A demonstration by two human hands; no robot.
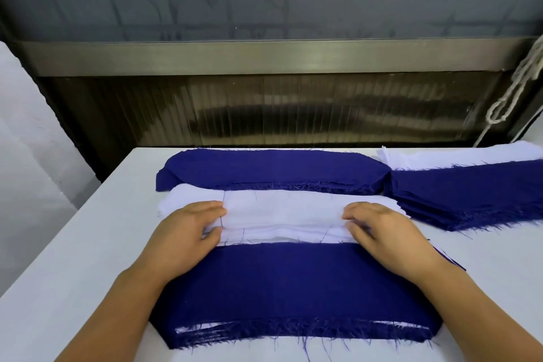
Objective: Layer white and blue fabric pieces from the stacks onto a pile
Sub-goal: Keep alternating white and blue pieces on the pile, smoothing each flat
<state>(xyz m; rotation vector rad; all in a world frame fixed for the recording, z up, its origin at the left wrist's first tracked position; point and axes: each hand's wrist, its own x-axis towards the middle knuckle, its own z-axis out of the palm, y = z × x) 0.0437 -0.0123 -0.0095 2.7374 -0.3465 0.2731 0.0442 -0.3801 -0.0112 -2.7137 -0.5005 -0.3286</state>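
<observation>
**Both hands on the white stack**

Your left hand (188, 232) rests on the left end of the white stack (282, 214), and your right hand (382, 232) rests on its right end. On both hands the fingers curl over the top white piece and the thumbs tuck in at its near edge, so each hand pinches that piece at its end. The cloth between your hands lies flat, with a slight fold line running across it near the front edge.

The white stack sits in the middle of the table (73, 273), directly ahead of you. Just in front of it, touching its near edge, lies the pile (288, 288). Its top layer is blue, and your wrists and forearms cross over its left and right ends. Along the pile's frayed near edge, thin white layers show between blue ones.

Behind the white stack, against the table's far edge, lies a blue stack (273, 167) with rounded ends. Its near edge meets the far edge of the white stack. To the right, a second blue stack (470, 194) lies at an angle, with loose threads along its near edge, and its left end touches the first blue stack. More white cloth (458, 156) lies behind it at the far right corner.

A pale rope (517, 88) hangs at the upper right, beyond the table.
</observation>
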